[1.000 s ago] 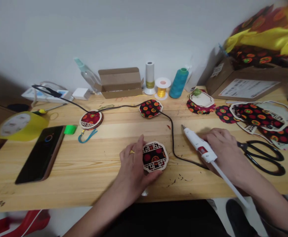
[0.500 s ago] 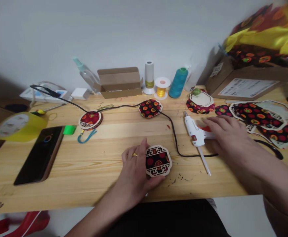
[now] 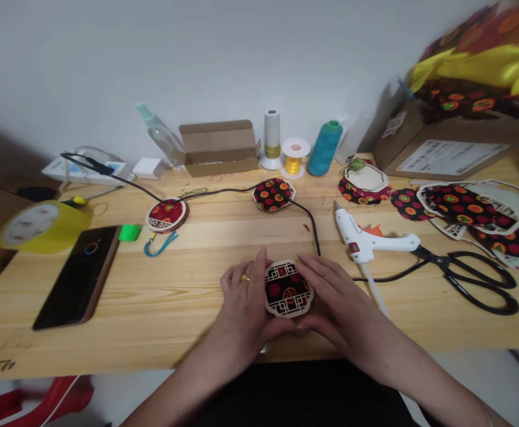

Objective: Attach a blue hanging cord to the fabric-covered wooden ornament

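Between my two hands, near the table's front edge, lies a scalloped ornament [image 3: 288,289] with a pale wooden lattice frame over dark patterned fabric. My left hand [image 3: 247,302] grips its left side, thumb along the lower edge. From the right, my right hand [image 3: 334,299] holds the opposite rim, fingers at the top and thumb at the bottom. A white glue gun [image 3: 361,240] with an orange trigger lies on its side just beyond my right hand. Black-handled scissors [image 3: 441,261] rest beside it, their blades partly hidden under the gun's handle.
A black cord [image 3: 315,225] crosses the table past a fabric piece [image 3: 273,194] and a round ornament [image 3: 166,214]. Left are a phone [image 3: 76,279] and yellow tape [image 3: 43,226]. Thread spools [image 3: 325,148] and a small box [image 3: 219,148] line the wall; frames and fabric [image 3: 468,207] lie right.
My right hand has let go of the glue gun's handle and moved left onto the ornament's right side. The scissors now show fully at the handles. My left hand stays on the ornament.
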A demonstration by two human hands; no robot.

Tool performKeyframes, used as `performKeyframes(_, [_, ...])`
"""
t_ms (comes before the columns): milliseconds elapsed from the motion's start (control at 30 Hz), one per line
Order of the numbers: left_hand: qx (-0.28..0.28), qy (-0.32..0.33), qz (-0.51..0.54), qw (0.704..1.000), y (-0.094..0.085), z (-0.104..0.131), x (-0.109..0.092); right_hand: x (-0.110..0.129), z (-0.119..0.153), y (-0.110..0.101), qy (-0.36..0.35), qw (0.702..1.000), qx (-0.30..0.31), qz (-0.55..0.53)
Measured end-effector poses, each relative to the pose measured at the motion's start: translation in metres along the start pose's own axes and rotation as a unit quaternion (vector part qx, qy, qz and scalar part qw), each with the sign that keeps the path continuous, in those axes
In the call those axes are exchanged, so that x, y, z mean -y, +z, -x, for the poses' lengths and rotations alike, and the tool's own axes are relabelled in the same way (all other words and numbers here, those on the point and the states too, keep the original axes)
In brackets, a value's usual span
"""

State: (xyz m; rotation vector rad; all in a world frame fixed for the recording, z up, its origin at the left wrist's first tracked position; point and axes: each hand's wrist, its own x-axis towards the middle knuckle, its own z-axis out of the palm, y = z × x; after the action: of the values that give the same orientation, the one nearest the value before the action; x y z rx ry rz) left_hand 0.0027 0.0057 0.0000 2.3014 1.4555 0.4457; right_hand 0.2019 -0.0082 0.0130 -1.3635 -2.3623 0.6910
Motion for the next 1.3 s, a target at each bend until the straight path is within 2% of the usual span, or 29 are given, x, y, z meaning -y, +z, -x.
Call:
performKeyframes(267, [0.010, -0.018, 0.006, 1.000, -0.001, -0.003, -0.003, 0.000, -0.005, -0.001, -0.025, 0.999, -0.015, 0.034])
performKeyframes(433, [-0.003, -0.016, 0.005, 1.000, 0.000, -0.003, -0.002, -0.001, -0.007, -0.001, -0.029, 0.999, -0.028, 0.033])
performKeyframes(567, [-0.015, -0.002, 0.023, 1.000, -0.005, 0.004, -0.001, 0.000, -0.008, 0.000, -0.027, 0.998, -0.033, 0.043])
performKeyframes(767, [-0.051, -0.017, 0.029, 0.998, -0.013, 0.020, 0.000, 0.001, -0.010, -0.001, -0.008, 0.999, -0.018, 0.048])
performKeyframes(1300, [-0.054, -0.007, -0.003, 0.999, -0.007, 0.019, 0.003, 0.005, -0.010, -0.001, 0.003, 0.999, -0.019, 0.047])
